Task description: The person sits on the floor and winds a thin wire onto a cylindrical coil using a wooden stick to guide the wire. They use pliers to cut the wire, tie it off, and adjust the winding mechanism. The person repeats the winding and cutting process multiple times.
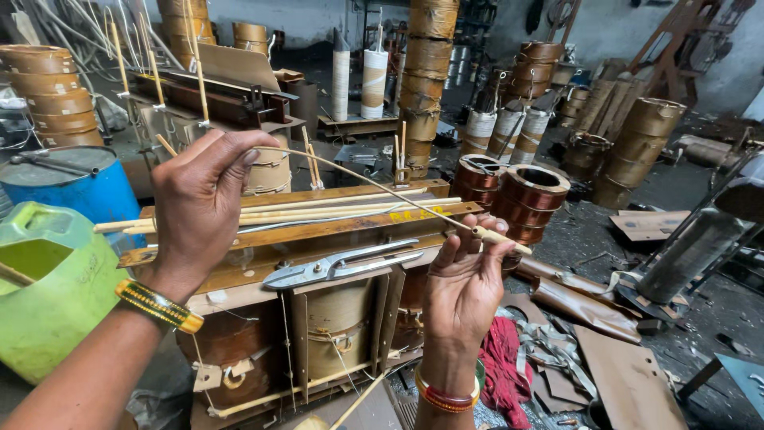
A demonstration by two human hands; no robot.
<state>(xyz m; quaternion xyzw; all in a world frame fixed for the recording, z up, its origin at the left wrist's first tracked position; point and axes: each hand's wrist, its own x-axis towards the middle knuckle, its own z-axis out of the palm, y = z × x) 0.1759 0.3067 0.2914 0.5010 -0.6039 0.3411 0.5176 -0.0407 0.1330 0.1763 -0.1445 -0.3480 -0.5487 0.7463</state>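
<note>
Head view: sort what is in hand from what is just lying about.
In hand:
left hand pinching one end of the thin wire
right hand gripping its sleeved end

Lying about:
shears on the wooden frame
sticks on that frame
green can
blue drum
copper coils
red rag

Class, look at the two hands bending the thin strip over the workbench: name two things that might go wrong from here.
The thin strip, bowed between the left hand and right hand, might snap or spring loose. The metal shears lie near the bench edge below the hands and might get knocked off.
</note>
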